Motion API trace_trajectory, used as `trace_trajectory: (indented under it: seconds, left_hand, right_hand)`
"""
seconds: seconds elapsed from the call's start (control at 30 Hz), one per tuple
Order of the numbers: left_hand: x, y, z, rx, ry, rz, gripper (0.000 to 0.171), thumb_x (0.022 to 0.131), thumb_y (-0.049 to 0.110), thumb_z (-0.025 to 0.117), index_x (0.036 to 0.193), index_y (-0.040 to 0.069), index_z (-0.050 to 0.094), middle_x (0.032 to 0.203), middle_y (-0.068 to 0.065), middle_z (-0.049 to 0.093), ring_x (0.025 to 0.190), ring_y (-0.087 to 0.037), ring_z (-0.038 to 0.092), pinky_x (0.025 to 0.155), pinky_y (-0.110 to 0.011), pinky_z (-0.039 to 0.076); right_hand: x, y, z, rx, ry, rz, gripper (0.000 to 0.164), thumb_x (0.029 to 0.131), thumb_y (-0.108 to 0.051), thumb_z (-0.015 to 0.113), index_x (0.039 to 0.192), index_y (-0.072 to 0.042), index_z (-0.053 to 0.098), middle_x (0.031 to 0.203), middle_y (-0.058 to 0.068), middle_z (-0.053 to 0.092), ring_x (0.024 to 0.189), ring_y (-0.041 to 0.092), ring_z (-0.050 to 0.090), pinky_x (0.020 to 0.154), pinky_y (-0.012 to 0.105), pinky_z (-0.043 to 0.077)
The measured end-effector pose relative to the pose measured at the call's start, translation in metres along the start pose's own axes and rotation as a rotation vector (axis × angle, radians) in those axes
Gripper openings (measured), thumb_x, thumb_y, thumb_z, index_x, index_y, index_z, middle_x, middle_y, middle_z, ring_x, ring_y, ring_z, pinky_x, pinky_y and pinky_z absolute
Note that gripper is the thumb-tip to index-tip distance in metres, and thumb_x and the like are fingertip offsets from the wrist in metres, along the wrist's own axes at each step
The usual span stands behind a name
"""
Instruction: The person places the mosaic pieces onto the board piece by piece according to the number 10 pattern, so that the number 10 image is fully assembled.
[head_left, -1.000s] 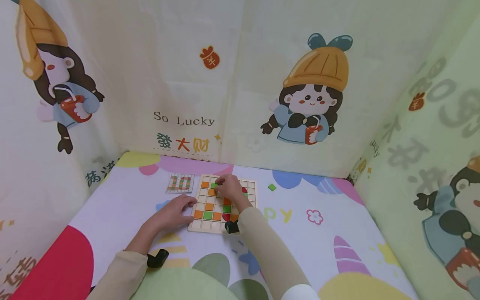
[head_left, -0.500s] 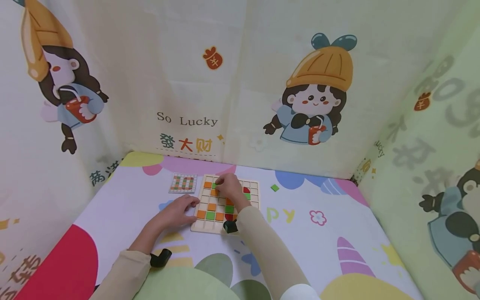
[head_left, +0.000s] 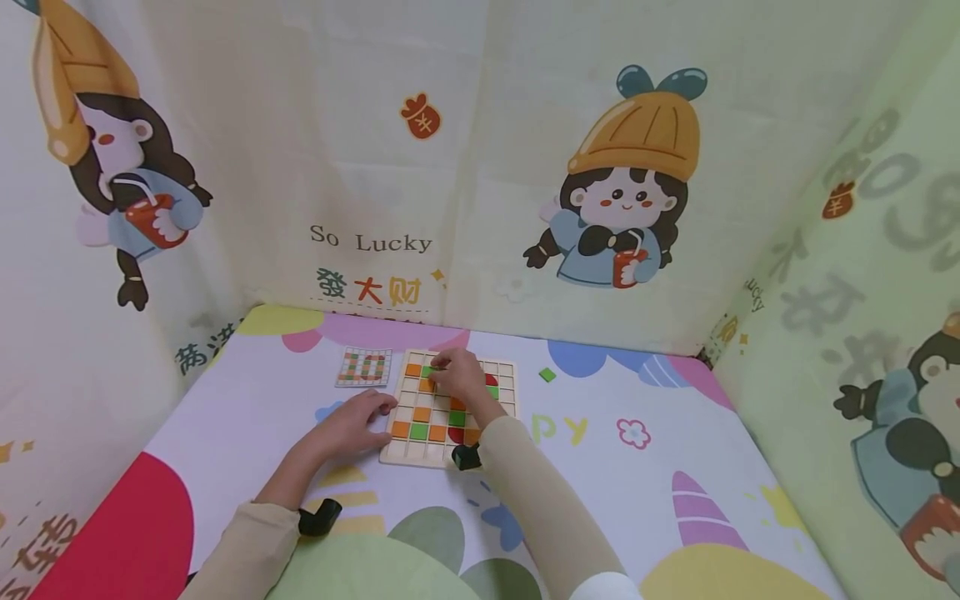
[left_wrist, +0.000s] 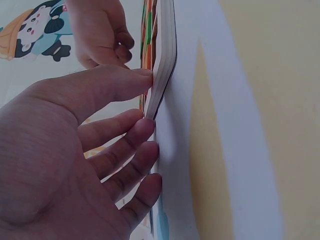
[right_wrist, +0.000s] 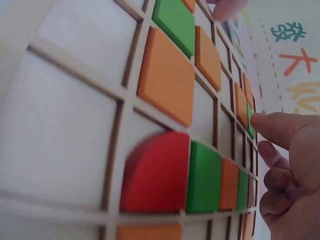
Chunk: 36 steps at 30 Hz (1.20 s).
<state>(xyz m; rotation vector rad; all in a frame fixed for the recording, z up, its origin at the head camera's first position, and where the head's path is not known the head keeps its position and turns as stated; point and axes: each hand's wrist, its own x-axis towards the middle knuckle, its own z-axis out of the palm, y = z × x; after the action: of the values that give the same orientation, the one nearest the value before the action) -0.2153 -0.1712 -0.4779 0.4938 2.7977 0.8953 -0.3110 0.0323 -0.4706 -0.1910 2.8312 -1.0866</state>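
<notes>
A wooden grid board [head_left: 420,454] lies on the table, with orange, green and red tiles in some of its squares. My left hand [head_left: 348,427] rests at the board's left edge; in the left wrist view the thumb [left_wrist: 125,82] touches the edge, with the other fingers spread beside the corner. My right hand [head_left: 461,375] reaches over the upper part of the board. In the right wrist view its thumb tip touches a green tile [right_wrist: 250,112] in the grid, the index fingertip close below it and the other fingers curled. The fingertips hide part of that tile.
A pattern card [head_left: 363,367] printed with a coloured grid lies just left of the board. One loose green tile [head_left: 547,375] sits to the right of the board. A printed cloth curtain [head_left: 480,167] stands behind the table and at both sides.
The head view shifts slightly. Both hands stay at nearly the same places on the board, the right fingers still at the green tile.
</notes>
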Motion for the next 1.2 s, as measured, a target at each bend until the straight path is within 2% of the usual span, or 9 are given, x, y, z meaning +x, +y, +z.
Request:
trace_trajectory:
  seconds: [0.2, 0.4, 0.67, 0.77, 0.97, 1.2]
  left_hand:
    - [0.001, 0.000, -0.002, 0.005, 0.005, 0.009, 0.055, 0.081, 0.020, 0.075, 0.130, 0.007, 0.056, 0.113, -0.003, 0.056, 0.096, -0.018, 0.049, 0.086, -0.038, 0.046]
    - [0.000, 0.001, -0.001, -0.001, 0.012, 0.013, 0.054, 0.080, 0.020, 0.075, 0.129, 0.007, 0.056, 0.111, -0.004, 0.056, 0.095, -0.018, 0.049, 0.085, -0.037, 0.045]
    - [0.001, 0.002, -0.002, -0.009, 0.008, 0.005, 0.054, 0.080, 0.019, 0.076, 0.129, 0.006, 0.056, 0.112, -0.004, 0.056, 0.097, -0.019, 0.049, 0.087, -0.039, 0.046]
    - [0.001, 0.002, -0.001, -0.005, 0.008, 0.014, 0.054, 0.080, 0.018, 0.075, 0.129, 0.006, 0.056, 0.112, -0.004, 0.056, 0.096, -0.018, 0.049, 0.087, -0.039, 0.046]
    - [0.002, 0.001, 0.000, -0.014, 0.007, 0.021, 0.053, 0.081, 0.019, 0.075, 0.129, 0.006, 0.056, 0.111, -0.003, 0.056, 0.096, -0.018, 0.049, 0.086, -0.038, 0.046]
    - [0.002, -0.001, 0.000, -0.002, 0.006, 0.031, 0.053, 0.081, 0.020, 0.075, 0.128, 0.006, 0.056, 0.111, -0.004, 0.056, 0.097, -0.018, 0.049, 0.088, -0.040, 0.046]
  right_hand:
    - [-0.004, 0.005, -0.014, 0.005, -0.004, -0.008, 0.022, 0.087, -0.026, 0.071, 0.107, -0.017, 0.072, 0.106, 0.000, 0.065, 0.095, 0.019, 0.055, 0.085, 0.032, 0.050]
    - [-0.008, 0.011, -0.031, 0.027, -0.007, -0.013, 0.025, 0.089, -0.025, 0.069, 0.111, -0.014, 0.070, 0.109, 0.003, 0.063, 0.099, 0.022, 0.052, 0.089, 0.037, 0.049]
    - [-0.015, 0.019, -0.050, -0.021, 0.046, -0.046, 0.027, 0.089, -0.022, 0.069, 0.113, -0.010, 0.070, 0.111, 0.007, 0.065, 0.105, 0.025, 0.055, 0.095, 0.043, 0.048]
    - [-0.016, 0.026, -0.054, -0.036, 0.065, -0.054, 0.025, 0.089, -0.022, 0.069, 0.111, -0.011, 0.071, 0.111, 0.007, 0.065, 0.105, 0.024, 0.056, 0.095, 0.044, 0.048]
    - [-0.022, 0.035, -0.063, -0.032, 0.080, -0.017, 0.024, 0.088, -0.023, 0.069, 0.110, -0.013, 0.070, 0.112, 0.006, 0.064, 0.105, 0.024, 0.054, 0.094, 0.043, 0.049]
    - [-0.025, 0.053, -0.080, -0.062, 0.112, -0.057, 0.025, 0.088, -0.020, 0.070, 0.111, -0.009, 0.070, 0.108, 0.008, 0.066, 0.103, 0.025, 0.057, 0.092, 0.042, 0.049]
